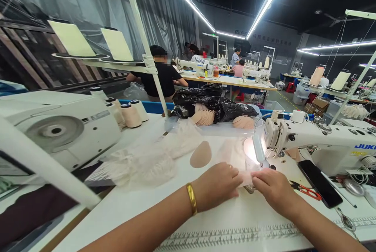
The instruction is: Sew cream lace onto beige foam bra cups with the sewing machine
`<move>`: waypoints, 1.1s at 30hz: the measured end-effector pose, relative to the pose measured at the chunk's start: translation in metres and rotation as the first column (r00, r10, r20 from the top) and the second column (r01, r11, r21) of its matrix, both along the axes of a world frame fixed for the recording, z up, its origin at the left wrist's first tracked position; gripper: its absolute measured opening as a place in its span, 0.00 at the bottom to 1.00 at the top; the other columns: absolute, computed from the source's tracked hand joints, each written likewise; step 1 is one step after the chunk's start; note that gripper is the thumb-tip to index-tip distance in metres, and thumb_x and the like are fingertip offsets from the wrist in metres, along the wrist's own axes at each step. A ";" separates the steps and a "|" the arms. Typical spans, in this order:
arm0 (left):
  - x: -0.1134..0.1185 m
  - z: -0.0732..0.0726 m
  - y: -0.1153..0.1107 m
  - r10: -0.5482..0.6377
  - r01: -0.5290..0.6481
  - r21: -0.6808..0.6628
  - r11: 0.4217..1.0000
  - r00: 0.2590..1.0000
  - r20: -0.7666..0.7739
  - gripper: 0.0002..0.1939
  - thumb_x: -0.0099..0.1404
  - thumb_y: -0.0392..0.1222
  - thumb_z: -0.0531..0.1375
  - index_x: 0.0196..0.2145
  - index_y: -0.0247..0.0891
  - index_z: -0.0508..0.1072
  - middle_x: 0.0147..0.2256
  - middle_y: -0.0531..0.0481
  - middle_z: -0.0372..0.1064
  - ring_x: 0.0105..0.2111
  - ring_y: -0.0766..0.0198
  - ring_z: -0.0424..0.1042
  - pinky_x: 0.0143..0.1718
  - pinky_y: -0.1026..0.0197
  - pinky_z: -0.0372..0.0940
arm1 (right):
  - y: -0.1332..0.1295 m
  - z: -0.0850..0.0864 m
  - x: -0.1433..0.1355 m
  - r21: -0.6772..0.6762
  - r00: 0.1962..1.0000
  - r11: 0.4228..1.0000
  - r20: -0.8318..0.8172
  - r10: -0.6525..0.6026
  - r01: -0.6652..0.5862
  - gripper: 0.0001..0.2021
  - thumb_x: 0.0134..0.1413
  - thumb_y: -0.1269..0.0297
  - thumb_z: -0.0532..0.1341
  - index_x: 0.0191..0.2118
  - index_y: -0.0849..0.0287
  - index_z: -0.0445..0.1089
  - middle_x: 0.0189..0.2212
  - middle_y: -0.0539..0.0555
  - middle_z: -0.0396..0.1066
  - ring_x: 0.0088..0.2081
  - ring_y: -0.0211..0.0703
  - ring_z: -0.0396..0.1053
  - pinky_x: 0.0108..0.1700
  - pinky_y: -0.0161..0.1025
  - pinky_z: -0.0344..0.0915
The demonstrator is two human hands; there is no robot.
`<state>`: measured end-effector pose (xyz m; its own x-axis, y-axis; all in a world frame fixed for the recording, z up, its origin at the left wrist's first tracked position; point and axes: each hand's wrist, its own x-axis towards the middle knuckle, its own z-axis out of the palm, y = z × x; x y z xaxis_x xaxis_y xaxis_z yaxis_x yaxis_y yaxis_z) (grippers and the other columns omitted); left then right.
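Observation:
My left hand (219, 185), with a gold bangle at the wrist, pinches a small pale fabric piece (245, 178). Its other end is between the closed fingers of my right hand (272, 187). Both hands are just in front of the lit needle area of the white sewing machine (317, 138). A beige oval pad (201, 154) lies on the white table (141, 213) beyond my left hand. Sheer cream fabric (152, 162) is heaped to the left of the pad.
Orange-handled scissors (310, 192) and a black phone (320, 183) lie at the right. Black plastic bags (217, 101) and stacked pads (202, 116) stand behind. Thread cones (131, 116) and another machine (58, 126) are at the left. A person in black (160, 76) sits beyond.

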<state>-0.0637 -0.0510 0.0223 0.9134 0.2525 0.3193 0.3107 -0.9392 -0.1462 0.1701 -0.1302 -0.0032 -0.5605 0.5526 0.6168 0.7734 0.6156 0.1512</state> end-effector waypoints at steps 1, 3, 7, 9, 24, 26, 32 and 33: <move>0.004 -0.006 -0.002 -0.018 0.018 -0.014 1.000 0.998 -0.064 0.11 0.68 0.43 0.65 0.30 0.40 0.69 0.28 0.51 0.69 0.27 0.60 0.66 0.30 0.58 0.60 | 0.005 -0.012 0.006 -0.025 0.999 0.999 0.011 0.033 -0.033 0.15 0.70 0.77 0.52 0.37 0.56 0.72 0.37 0.53 0.80 0.32 0.41 0.71 0.34 0.38 0.64; 0.014 -0.012 -0.006 -0.075 0.070 -0.036 0.997 0.987 -0.141 0.10 0.67 0.43 0.66 0.31 0.39 0.70 0.31 0.50 0.72 0.30 0.58 0.69 0.31 0.57 0.62 | 0.013 -0.028 0.018 -0.117 0.998 0.991 0.009 0.070 -0.068 0.14 0.71 0.75 0.52 0.38 0.55 0.73 0.37 0.51 0.79 0.34 0.41 0.71 0.35 0.36 0.65; 0.040 -0.009 0.000 -0.042 0.032 -0.052 0.998 0.975 -0.217 0.06 0.64 0.29 0.62 0.35 0.38 0.71 0.34 0.49 0.73 0.32 0.57 0.69 0.30 0.56 0.61 | 0.023 -0.034 0.035 -0.341 0.998 0.939 -0.045 0.037 -0.051 0.15 0.71 0.75 0.51 0.43 0.52 0.73 0.38 0.50 0.77 0.38 0.42 0.72 0.38 0.35 0.68; 0.049 -0.010 0.007 0.045 -0.065 -0.090 0.994 0.976 -0.213 0.05 0.64 0.31 0.62 0.33 0.38 0.71 0.34 0.47 0.71 0.31 0.56 0.69 0.27 0.57 0.58 | 0.026 -0.031 0.039 -0.367 0.996 0.927 -0.069 0.052 -0.074 0.16 0.70 0.77 0.50 0.42 0.53 0.73 0.39 0.51 0.77 0.41 0.43 0.71 0.41 0.37 0.69; 0.051 -0.037 0.012 -0.070 0.079 -0.073 0.994 0.992 0.109 0.11 0.71 0.32 0.54 0.29 0.37 0.68 0.31 0.49 0.68 0.30 0.60 0.63 0.35 0.57 0.60 | 0.010 -0.013 0.053 -0.421 0.997 0.905 -0.076 0.028 -0.058 0.17 0.64 0.80 0.52 0.45 0.54 0.75 0.36 0.54 0.72 0.37 0.44 0.64 0.37 0.38 0.61; 0.054 -0.039 0.012 -0.072 0.079 -0.063 0.995 0.991 0.110 0.10 0.70 0.31 0.54 0.30 0.37 0.68 0.30 0.50 0.67 0.29 0.60 0.63 0.35 0.56 0.59 | 0.010 -0.013 0.055 -0.420 0.997 0.906 -0.070 0.017 -0.045 0.17 0.64 0.80 0.52 0.44 0.55 0.74 0.35 0.53 0.71 0.37 0.44 0.64 0.36 0.38 0.60; 0.058 -0.044 0.014 -0.069 0.072 -0.032 0.997 0.993 0.097 0.08 0.67 0.30 0.54 0.30 0.38 0.68 0.30 0.50 0.66 0.28 0.60 0.60 0.33 0.56 0.57 | 0.009 -0.010 0.057 -0.441 0.998 0.897 -0.053 -0.023 -0.003 0.15 0.62 0.80 0.53 0.40 0.55 0.73 0.34 0.52 0.69 0.36 0.44 0.63 0.36 0.38 0.58; 0.058 -0.044 0.014 -0.070 0.073 -0.030 0.997 0.993 0.097 0.08 0.67 0.30 0.54 0.30 0.38 0.69 0.30 0.50 0.66 0.27 0.60 0.60 0.32 0.56 0.57 | 0.008 -0.010 0.057 -0.442 0.998 0.897 -0.051 -0.023 -0.002 0.14 0.62 0.80 0.53 0.40 0.55 0.72 0.34 0.52 0.69 0.36 0.44 0.63 0.36 0.38 0.58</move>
